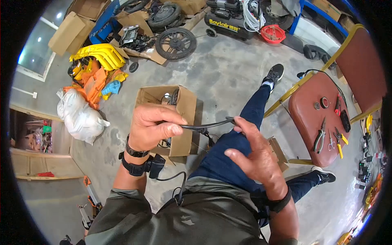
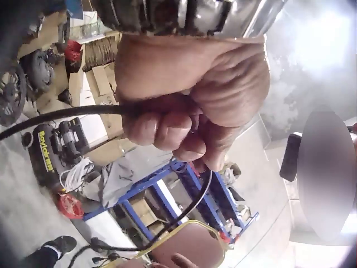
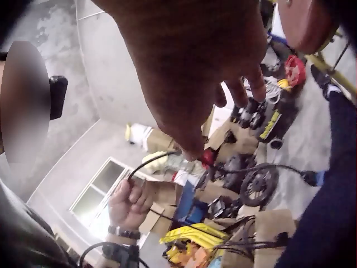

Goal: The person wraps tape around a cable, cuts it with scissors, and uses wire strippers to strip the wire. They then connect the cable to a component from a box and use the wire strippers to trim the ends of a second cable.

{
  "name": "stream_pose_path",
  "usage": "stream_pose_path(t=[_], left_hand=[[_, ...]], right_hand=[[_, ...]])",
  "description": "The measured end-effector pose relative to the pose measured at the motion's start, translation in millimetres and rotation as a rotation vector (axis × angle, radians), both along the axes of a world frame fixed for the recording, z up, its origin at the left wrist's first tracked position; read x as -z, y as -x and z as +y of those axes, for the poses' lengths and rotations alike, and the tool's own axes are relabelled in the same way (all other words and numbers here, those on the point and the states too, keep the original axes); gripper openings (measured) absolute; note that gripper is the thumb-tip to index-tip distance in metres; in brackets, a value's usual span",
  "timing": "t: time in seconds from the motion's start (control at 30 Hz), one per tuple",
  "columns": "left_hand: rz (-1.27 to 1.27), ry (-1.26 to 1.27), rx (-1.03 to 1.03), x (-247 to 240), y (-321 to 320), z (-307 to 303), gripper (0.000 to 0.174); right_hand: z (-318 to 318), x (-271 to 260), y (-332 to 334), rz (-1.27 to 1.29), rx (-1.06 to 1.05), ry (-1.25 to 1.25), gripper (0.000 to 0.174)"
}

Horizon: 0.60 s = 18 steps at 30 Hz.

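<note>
A black cable [image 1: 210, 124] stretches between the two hands, above the thigh. My left hand [image 1: 157, 127] pinches it between thumb and curled fingers; in the left wrist view the cable [image 2: 61, 113] comes out on both sides of the fist. On the other side, my right hand [image 1: 259, 153] has its fingertips at the cable, with the thumb held apart and the fingers spread. In the right wrist view the cable [image 3: 150, 161] passes the fingertips and runs on to a blue-tipped end [image 3: 318, 178]. Below the left hand stands an open cardboard box [image 1: 183, 122] with dark cables inside.
On the red-brown chair [image 1: 302, 102] lie pliers [image 1: 319, 139], scissors [image 1: 331, 141], a yellow-handled cutter [image 1: 340, 143] and tape rolls [image 1: 324, 102]. An air compressor [image 1: 228, 20], a wheel [image 1: 175, 43], yellow plastic parts [image 1: 102, 57] and a white bag [image 1: 81, 114] are around the floor.
</note>
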State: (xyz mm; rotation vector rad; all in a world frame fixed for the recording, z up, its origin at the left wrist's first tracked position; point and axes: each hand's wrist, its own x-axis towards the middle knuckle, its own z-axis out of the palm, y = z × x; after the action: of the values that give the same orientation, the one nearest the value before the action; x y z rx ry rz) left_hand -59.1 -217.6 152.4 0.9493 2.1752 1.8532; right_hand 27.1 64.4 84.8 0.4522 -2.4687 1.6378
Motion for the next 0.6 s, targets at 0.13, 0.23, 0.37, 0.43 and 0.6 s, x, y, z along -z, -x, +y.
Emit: stream_pose_path(t=[0.13, 0.23, 0.37, 0.43, 0.6], left_hand=[[-0.045, -0.049, 0.045, 1, -1, 1, 0.017], [-0.073, -0.052, 0.096, 1, 2, 4, 0.017], [-0.068, -0.006, 0.19, 2, 10, 13, 0.021], [0.096, 0.0, 0.043, 14, 17, 28, 0.025], [-0.195, 0.318, -0.343, 95, 18, 16, 0.027]], right_hand=[[-7, -7, 9, 0.081, 0.033, -0.006, 0.053], [-4, -23, 8, 0.037, -0.031, 0.031, 0.039], [-1, -40, 4, -0.084, -0.089, 0.1, 0.021], [0, -47, 1, -0.055, -0.035, 0.118, 0.013], [10, -55, 0, -0.073, 0.007, 0.087, 0.011]])
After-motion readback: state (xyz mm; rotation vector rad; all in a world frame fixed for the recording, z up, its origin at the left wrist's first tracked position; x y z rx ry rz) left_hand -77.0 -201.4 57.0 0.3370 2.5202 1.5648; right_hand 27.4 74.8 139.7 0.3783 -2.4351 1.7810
